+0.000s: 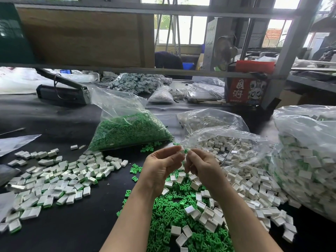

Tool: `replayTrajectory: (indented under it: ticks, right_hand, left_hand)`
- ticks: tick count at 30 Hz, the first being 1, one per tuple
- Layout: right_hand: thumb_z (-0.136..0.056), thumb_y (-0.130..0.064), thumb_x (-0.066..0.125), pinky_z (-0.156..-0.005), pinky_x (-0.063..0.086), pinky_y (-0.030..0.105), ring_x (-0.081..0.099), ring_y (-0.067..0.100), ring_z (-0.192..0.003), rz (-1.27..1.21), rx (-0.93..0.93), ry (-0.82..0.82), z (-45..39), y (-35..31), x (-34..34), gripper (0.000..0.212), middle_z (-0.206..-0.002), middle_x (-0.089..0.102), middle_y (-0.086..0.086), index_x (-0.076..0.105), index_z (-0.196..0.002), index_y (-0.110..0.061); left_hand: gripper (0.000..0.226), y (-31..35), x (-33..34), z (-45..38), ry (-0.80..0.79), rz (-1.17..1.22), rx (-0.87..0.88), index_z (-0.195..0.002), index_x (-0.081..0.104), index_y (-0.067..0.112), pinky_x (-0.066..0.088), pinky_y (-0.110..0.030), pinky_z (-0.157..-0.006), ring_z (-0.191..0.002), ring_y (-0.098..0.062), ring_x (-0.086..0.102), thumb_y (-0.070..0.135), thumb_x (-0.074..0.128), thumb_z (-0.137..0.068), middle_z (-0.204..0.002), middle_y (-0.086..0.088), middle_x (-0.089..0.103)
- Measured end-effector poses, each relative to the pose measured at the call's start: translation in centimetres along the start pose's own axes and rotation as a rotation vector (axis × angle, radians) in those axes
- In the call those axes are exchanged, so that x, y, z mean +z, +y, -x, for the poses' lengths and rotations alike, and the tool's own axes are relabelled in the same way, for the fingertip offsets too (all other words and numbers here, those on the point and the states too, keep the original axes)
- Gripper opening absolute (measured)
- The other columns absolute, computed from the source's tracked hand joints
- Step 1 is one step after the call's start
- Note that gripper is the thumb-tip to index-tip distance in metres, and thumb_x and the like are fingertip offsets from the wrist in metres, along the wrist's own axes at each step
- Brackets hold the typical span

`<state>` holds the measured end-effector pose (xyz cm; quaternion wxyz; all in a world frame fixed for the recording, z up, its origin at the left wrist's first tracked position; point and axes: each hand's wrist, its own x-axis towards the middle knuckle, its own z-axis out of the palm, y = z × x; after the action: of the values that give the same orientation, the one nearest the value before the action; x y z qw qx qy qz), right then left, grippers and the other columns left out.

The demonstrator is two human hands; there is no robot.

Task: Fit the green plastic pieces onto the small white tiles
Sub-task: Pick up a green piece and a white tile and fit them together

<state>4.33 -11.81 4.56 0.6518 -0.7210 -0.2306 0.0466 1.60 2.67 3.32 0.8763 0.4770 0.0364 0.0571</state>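
My left hand [163,164] and my right hand [200,166] meet fingertip to fingertip above the table. Between them they pinch a small white tile [179,151] and a green plastic piece [185,151], pressed together; most of both is hidden by my fingers. Below my wrists lies a loose heap of green pieces [169,215] with white tiles [203,213] scattered over it. A bigger pile of white tiles [241,171] spills from an open clear bag on the right.
To the left lies a spread of tiles with green fitted [54,179]. A clear bag of green pieces [127,130] stands behind my hands. A large bag of fitted tiles [309,160] fills the right edge. A red carton [243,88] and a metal rack post [283,51] stand behind.
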Motion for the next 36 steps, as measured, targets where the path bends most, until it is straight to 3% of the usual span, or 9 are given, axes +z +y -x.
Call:
replayTrajectory:
  ticks: [5,10,22,36]
  right_hand:
    - [-0.101,-0.011,0.046,-0.050,0.033,0.023,0.039,0.008,-0.048,0.081,-0.016,-0.013,0.1,-0.1,-0.2,0.034,-0.054,0.054,-0.004,0.054,-0.067,-0.012]
    - [-0.100,-0.009,0.048,-0.060,0.038,0.030,0.046,0.017,-0.057,0.158,-0.008,-0.034,0.0,-0.4,-0.7,0.030,-0.060,0.056,0.006,0.055,-0.071,-0.007]
    - [-0.101,-0.009,0.045,-0.049,0.032,0.020,0.038,0.007,-0.049,0.035,-0.052,0.043,0.3,-0.1,0.3,0.038,-0.054,0.046,-0.003,0.050,-0.064,-0.014]
    - [-0.100,-0.010,0.047,-0.050,0.032,0.017,0.039,0.007,-0.051,0.178,-0.046,-0.093,0.2,0.1,-0.5,0.035,-0.059,0.046,0.003,0.050,-0.066,-0.015]
  left_hand:
    - [0.031,0.0,-0.2,0.1,-0.014,0.011,-0.024,-0.088,0.080,0.010,0.057,-0.023,-0.062,-0.077,-0.019,0.074,0.010,0.083,-0.057,-0.089,-0.013,0.076]
    - [0.042,0.3,-0.1,0.2,-0.020,-0.095,0.007,-0.092,0.080,0.012,0.056,-0.022,-0.062,-0.078,-0.020,0.074,0.020,0.088,-0.051,-0.091,-0.015,0.076]
    - [0.033,-0.2,0.7,0.2,0.039,-0.067,0.063,-0.085,0.080,0.014,0.056,-0.021,-0.062,-0.076,-0.020,0.074,0.021,0.086,-0.053,-0.087,-0.013,0.076]
    - [0.018,0.3,-0.1,0.5,-0.015,-0.188,0.094,-0.078,0.080,0.014,0.056,-0.023,-0.061,-0.069,-0.020,0.073,0.012,0.081,-0.060,-0.078,-0.013,0.075]
